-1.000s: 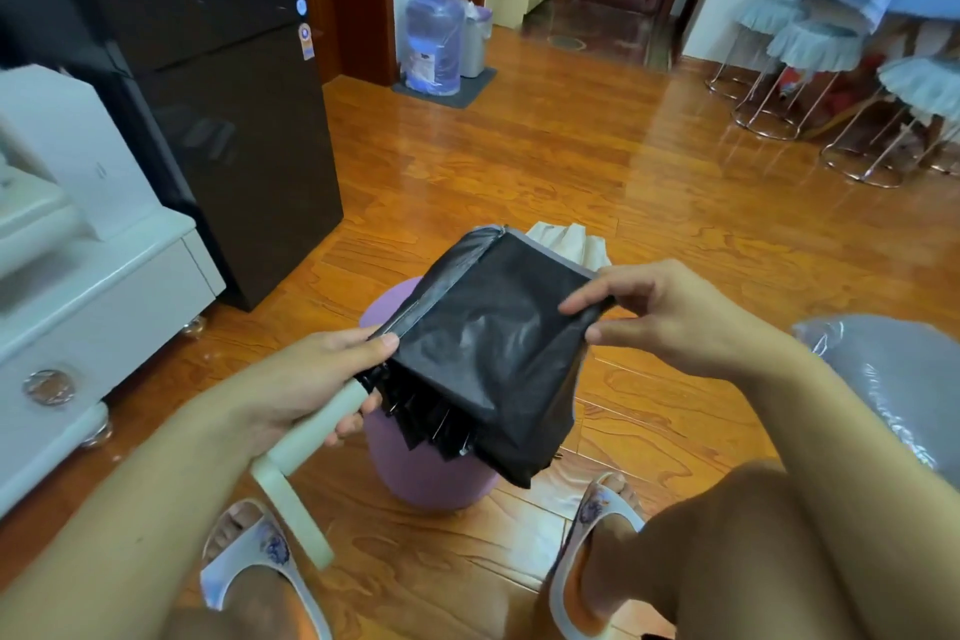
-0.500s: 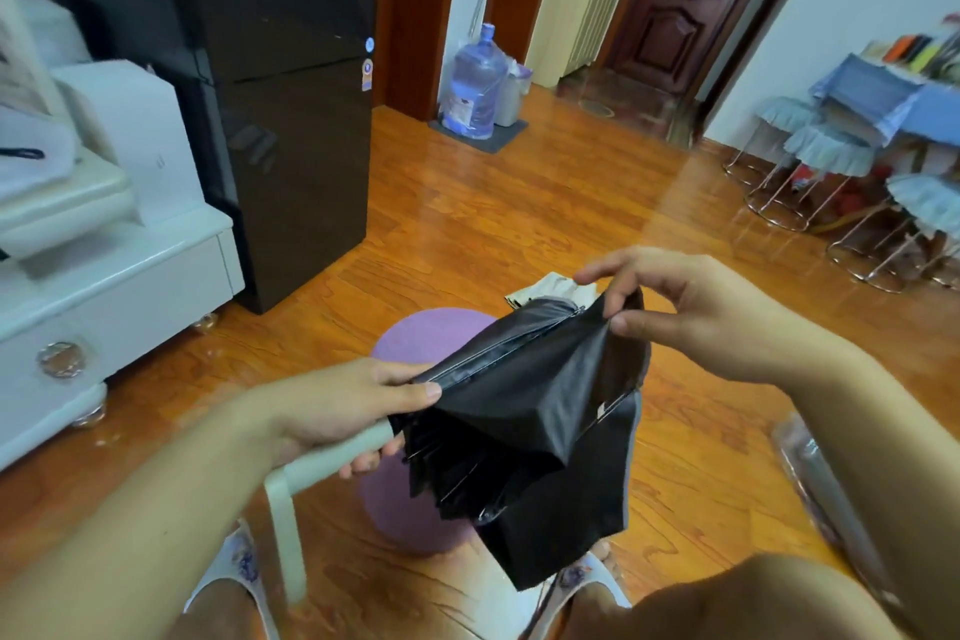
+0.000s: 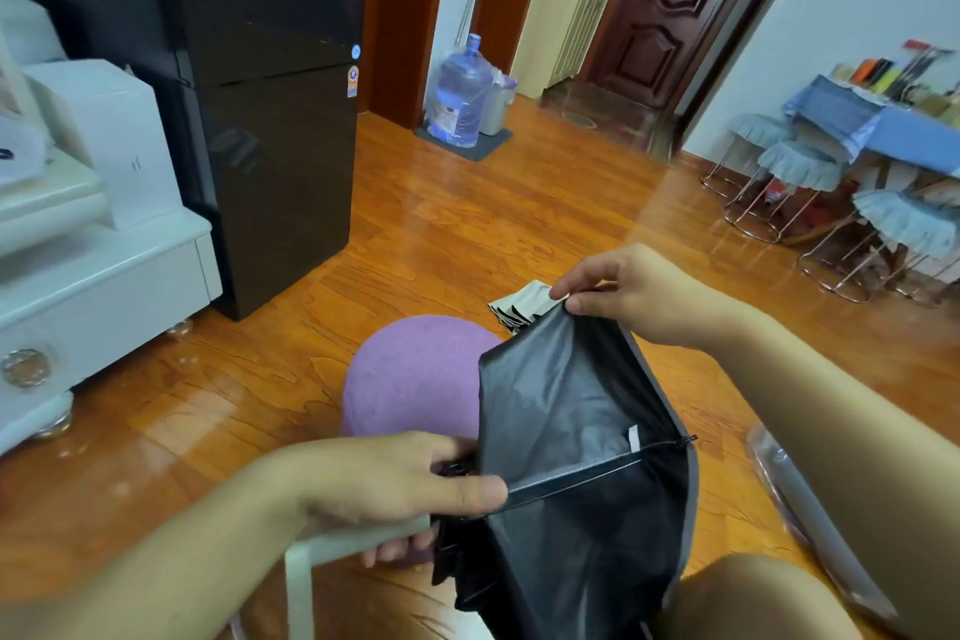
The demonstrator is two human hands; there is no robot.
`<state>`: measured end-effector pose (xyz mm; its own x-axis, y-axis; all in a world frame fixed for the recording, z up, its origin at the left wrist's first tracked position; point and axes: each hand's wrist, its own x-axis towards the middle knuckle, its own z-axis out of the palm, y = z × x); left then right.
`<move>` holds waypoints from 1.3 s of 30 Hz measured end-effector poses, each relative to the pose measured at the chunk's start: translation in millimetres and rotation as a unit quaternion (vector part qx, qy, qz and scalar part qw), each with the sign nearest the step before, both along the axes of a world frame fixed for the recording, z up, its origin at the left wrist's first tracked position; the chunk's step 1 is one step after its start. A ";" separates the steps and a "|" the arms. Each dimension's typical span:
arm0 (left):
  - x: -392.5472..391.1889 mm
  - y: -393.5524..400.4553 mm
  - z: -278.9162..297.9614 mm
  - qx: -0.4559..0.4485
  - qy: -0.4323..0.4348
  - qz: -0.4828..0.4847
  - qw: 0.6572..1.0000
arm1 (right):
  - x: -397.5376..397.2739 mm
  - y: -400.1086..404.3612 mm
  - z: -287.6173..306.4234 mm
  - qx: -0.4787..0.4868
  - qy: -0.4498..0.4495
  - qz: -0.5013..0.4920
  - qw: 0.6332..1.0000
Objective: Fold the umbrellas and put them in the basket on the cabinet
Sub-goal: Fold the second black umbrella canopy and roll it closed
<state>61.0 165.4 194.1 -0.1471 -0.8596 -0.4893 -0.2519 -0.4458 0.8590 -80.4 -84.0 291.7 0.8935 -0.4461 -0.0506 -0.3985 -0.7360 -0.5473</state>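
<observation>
White cabinet (image 3: 104, 286): far left of the purple stool, by the wall.
Black fridge (image 3: 270, 120): behind the purple stool, to its left.
Water bottle (image 3: 460, 94): far behind the purple stool, on the floor.
Left hand (image 3: 395, 483): in front of the purple stool, wrapped tight around the pale green handle (image 3: 358, 543) of the umbrella.
Purple stool (image 3: 415, 374): on the wood floor, in the middle.
Black umbrella (image 3: 582, 473): just right of the purple stool, partly folded, held up between both hands.
Right hand (image 3: 644, 296): right of the purple stool, pinching the top corner of the black cloth.
</observation>
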 end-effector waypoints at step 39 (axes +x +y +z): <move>7.9 -12.9 -25.1 -0.087 -0.471 0.059 0.876 | 67.1 81.7 -20.3 -0.344 0.348 0.373 0.788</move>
<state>68.9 152.6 168.9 0.3456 -0.9153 -0.2068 -0.8463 -0.3993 0.3526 -13.3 -2.2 271.4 0.7831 0.0539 -0.6196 0.2576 -0.9349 0.2441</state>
